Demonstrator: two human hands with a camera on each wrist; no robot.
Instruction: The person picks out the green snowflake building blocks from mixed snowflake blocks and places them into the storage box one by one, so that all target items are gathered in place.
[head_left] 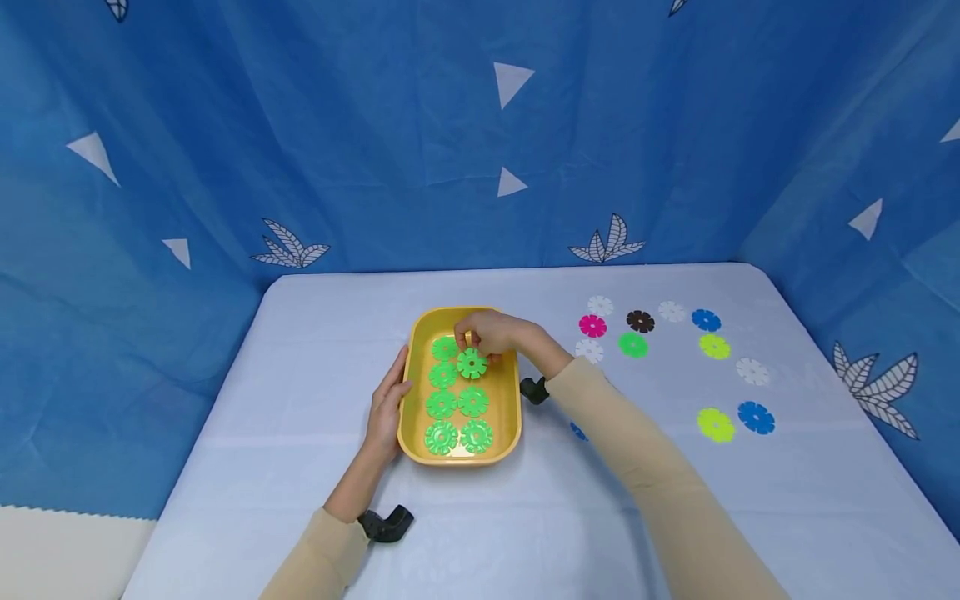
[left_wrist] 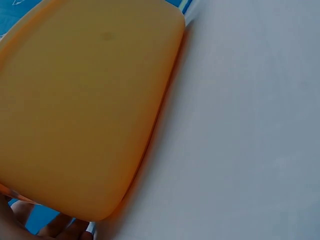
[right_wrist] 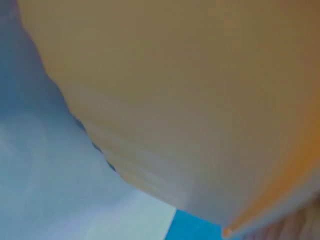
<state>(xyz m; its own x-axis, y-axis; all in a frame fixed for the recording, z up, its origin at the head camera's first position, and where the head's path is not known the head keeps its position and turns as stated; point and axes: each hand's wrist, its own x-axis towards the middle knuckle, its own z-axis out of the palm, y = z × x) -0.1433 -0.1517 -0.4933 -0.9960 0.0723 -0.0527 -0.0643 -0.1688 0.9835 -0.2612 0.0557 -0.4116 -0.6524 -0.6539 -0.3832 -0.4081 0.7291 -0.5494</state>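
Observation:
A yellow tray [head_left: 501, 408] stands on the table with several green notched discs [head_left: 441, 437] lying flat in two columns. My left hand [head_left: 386, 414] holds the tray's left side, thumb at the rim and fingers along the outer wall. In the left wrist view the tray's outer surface [left_wrist: 90, 100] fills much of the picture, with the left hand's fingers [left_wrist: 60, 226] at its lower edge. Over the right column, my right hand [head_left: 497, 332] pinches a green notched disc [head_left: 472, 363] at its fingertips. A blurred tan surface takes up most of the right wrist view.
Right of the tray, loose notched discs are scattered on the white tablecloth [head_left: 450, 533]: pink [head_left: 592, 326], brown [head_left: 641, 322], green [head_left: 633, 345], and several white, blue and yellow. Another blue disc [head_left: 578, 432] is partly covered by the right sleeve. A blue curtain [head_left: 420, 150] hangs behind.

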